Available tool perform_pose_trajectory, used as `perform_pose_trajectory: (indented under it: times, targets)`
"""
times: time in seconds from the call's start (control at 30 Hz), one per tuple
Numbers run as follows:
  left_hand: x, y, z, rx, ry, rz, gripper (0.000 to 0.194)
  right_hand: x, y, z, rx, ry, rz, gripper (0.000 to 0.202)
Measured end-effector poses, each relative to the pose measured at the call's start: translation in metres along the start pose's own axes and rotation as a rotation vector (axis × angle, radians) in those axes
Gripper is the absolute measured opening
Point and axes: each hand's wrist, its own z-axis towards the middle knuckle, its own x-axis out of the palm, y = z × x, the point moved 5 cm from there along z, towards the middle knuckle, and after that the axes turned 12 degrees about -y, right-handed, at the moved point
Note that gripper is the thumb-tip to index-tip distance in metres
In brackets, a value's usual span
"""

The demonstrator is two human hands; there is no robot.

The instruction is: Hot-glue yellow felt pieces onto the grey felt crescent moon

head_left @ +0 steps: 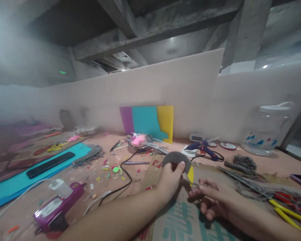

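Observation:
My left hand (pixel 169 179) is closed on a curved yellow strip (pixel 191 174), most of it covered in wound grey yarn (pixel 174 156). Only the strip's right end shows bare yellow. Just right of it, my right hand (pixel 212 197) has its fingers curled, thumb and forefinger together on what looks like a thin strand of the same yarn running from the strip; the strand is hard to make out. Both hands are above a cardboard sheet (pixel 177 217) with green print. A loose bundle of grey yarn (pixel 242 164) lies beyond my right hand.
Scissors (pixel 256 185) and yellow-handled pliers (pixel 289 212) lie at right. Behind are a blue glue gun (pixel 203 147) and a clear plastic jug (pixel 262 130). A purple power strip (pixel 60 207), cables, coloured scraps and a black phone (pixel 51 164) on blue sheets occupy the left.

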Motion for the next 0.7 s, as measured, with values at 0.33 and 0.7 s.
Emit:
perform_pose_trajectory:
  times: [0.33, 0.7]
  targets:
    - [-0.004, -0.008, -0.002, 0.105, 0.082, 0.1, 0.04, -0.017, 0.024, 0.003, -0.59, -0.194, -0.733, 0.029]
    - [-0.003, -0.014, -0.006, 0.118, 0.166, 0.238, 0.04, -0.011, 0.04, -0.013, -0.937, -0.299, -0.999, 0.019]
